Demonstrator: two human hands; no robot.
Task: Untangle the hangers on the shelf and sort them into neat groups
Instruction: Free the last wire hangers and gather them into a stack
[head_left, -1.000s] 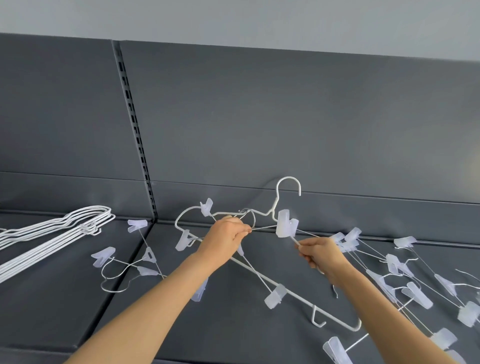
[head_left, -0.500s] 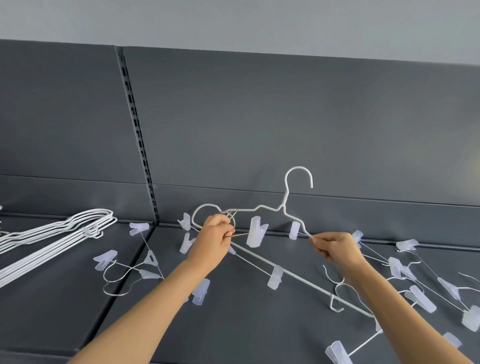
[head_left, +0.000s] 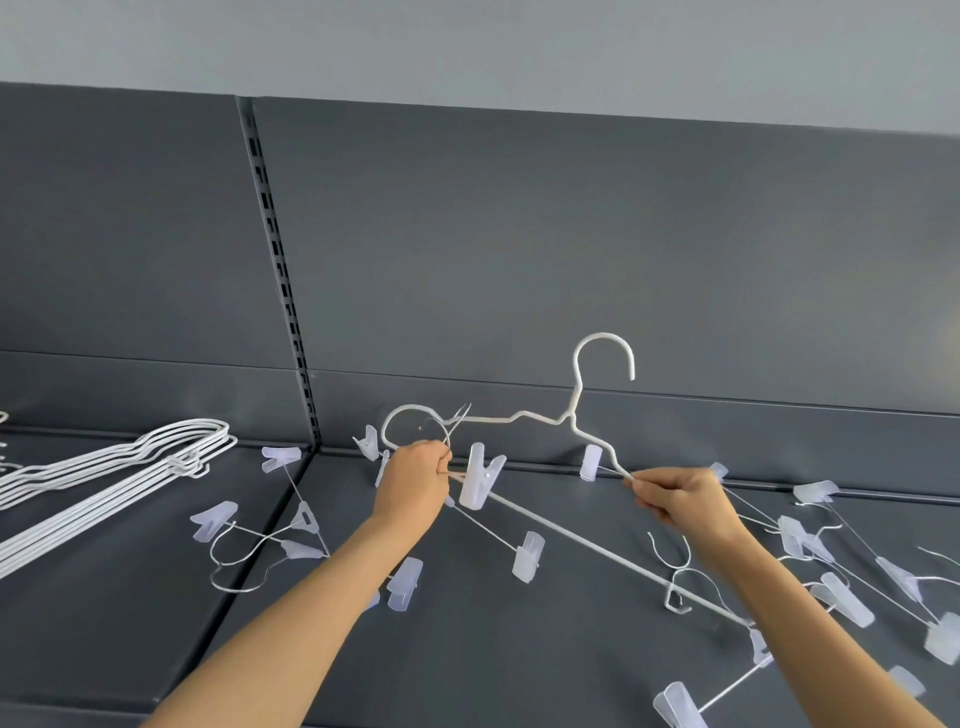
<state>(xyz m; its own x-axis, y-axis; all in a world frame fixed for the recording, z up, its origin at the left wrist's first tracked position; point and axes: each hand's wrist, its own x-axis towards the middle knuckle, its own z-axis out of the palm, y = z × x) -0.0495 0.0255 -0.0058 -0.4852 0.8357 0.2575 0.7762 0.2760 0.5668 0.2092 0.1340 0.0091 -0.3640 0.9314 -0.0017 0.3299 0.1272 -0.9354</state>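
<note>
— White wire hanger (head_left: 573, 410) up off the grey shelf (head_left: 519, 670), centre! Left hand (head_left: 413, 483) curled tight round its left end among clip wires.
— Right hand (head_left: 680, 499) pinches its right shoulder. Neat hanger stack (head_left: 171, 457) lies far left.

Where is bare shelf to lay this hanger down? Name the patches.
Bare shelf lies front-centre between the forearms, below the held hanger. Another patch front-left, between the stacked white hangers and the small clip-hanger tangle. The right side is crowded with clip hangers.
</note>
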